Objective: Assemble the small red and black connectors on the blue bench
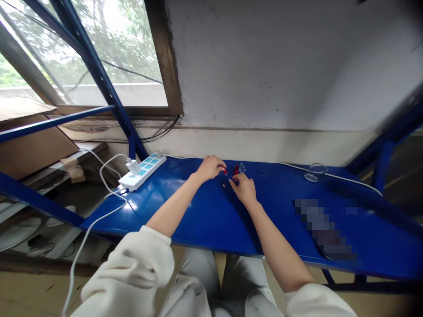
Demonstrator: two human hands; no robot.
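Observation:
My left hand [210, 168] reaches over the blue table, its fingertips closed on a small red piece [225, 171] too small to name. Close by on the right, my right hand [243, 187] has its thumb and fingers bent together; what they hold, if anything, I cannot make out. Just beyond its fingers are a small red object [236, 168] and several clear, tube-like pieces [242, 167]. A tiny pale piece [224, 186] lies on the table between the hands. Farther right are a few small clear pieces [263, 173].
A white power strip [142, 171] with a plugged-in charger [133, 166] occupies the left end of the blue table [198, 215]. Toward the right are a clear round container [311, 177], a white cable [353, 179] and a blurred-out flat object [325, 229]. Blue frame posts flank both ends.

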